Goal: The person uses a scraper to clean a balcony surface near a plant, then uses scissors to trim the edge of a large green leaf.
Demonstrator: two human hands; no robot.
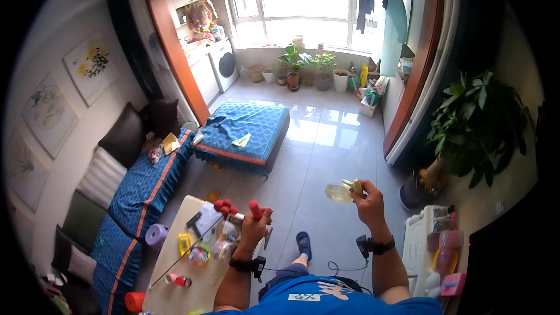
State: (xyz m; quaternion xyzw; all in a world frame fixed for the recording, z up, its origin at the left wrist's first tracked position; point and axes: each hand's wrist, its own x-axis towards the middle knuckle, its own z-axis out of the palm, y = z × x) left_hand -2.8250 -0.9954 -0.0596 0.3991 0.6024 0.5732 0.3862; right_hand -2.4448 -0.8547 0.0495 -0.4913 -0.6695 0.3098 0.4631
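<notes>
My left hand (pixel 256 228) is closed around a red cylindrical handle (pixel 254 208), above the right edge of the table. Just left of it shows a cluster of red balls (pixel 225 207); I cannot tell whether they join the handle. My right hand (pixel 370 201) is raised over the floor at the right. It grips a clear spray bottle (pixel 339 193) with a pale yellow head, tipped so that its body points left. The bottle's contents are too blurred to tell. Both wrists wear black straps with small devices.
On the wooden table (pixel 170 245) lie a thin rod (pixel 183 254), a yellow packet (pixel 184 243) and a red bottle (pixel 183 281). A blue-covered ottoman (pixel 245 131) stands ahead, a sofa (pixel 144 188) left. At right are a potted plant (pixel 479 118) and a white cabinet (pixel 418 236).
</notes>
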